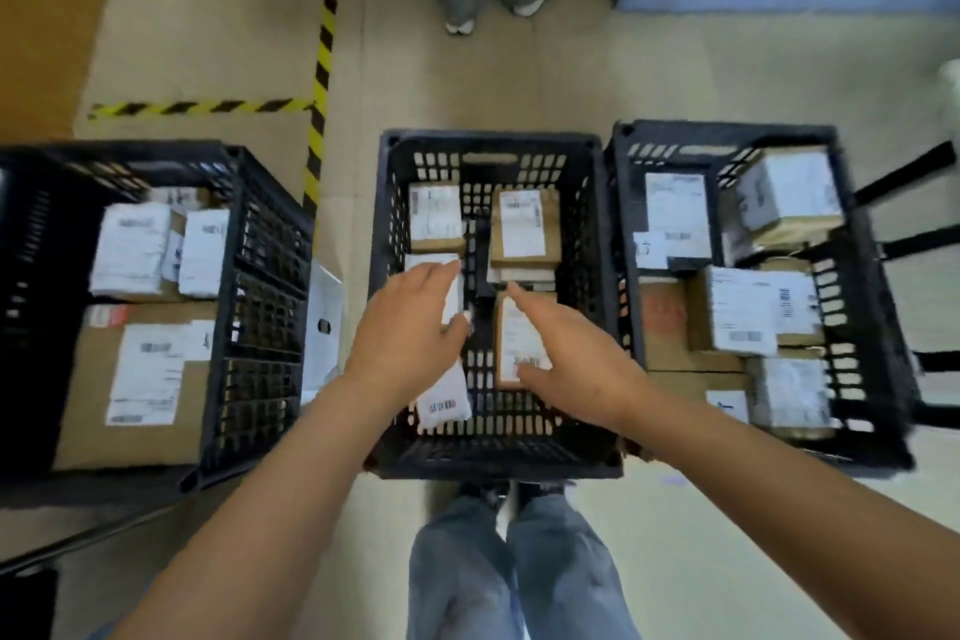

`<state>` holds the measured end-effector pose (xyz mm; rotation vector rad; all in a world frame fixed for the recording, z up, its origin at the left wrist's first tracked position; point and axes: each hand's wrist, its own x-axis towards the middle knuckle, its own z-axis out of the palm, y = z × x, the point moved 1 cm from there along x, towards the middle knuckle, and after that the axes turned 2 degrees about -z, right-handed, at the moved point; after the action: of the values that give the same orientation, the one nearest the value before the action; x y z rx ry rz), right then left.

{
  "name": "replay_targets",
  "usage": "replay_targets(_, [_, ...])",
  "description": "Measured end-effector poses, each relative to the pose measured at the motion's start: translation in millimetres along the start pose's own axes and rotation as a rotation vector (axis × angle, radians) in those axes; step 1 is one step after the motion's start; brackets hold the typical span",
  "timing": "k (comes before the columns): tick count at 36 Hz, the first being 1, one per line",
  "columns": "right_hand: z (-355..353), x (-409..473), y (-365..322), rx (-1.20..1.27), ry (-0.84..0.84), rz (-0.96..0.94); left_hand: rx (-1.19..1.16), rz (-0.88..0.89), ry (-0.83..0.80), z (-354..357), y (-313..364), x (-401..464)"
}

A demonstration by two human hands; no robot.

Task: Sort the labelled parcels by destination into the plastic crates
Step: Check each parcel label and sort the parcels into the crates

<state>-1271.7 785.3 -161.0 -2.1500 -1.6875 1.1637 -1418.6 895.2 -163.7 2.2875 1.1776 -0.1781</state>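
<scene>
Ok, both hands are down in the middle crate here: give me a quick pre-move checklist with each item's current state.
1. Both hands inside the middle crate: ok.
2. Left hand on the white parcel: ok, it lies on top of it.
3. Right hand on the brown labelled parcel: ok, fingers straight along its label.
4. Firm grip on either parcel: not ok, no closed grip visible.
5. Destination on labels readable: cannot tell, blurred.
6. Room in the right crate: cannot tell, it looks nearly full.

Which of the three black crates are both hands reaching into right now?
The middle crate. Both the left hand and the right hand are over its parcels, while the left crate and the right crate have no hand in them.
</scene>
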Motion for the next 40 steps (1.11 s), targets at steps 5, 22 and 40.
replay_targets(5, [-85.1, -59.8, -32.9, 0.031, 0.245, 0.030, 0.041, 0.251, 0.065, -83.1, 73.4, -12.4])
replay_targets(22, [-273.9, -401.2, -61.3, -0.317, 0.967, 0.223, 0.078, 1.126, 0.233, -222.6, 403.4, -123.6])
replay_targets(40, [-266.9, -786.0, 65.9, -0.515, 1.239, 0.631, 0.107, 1.625, 0.198, -79.5, 740.0, -337.3])
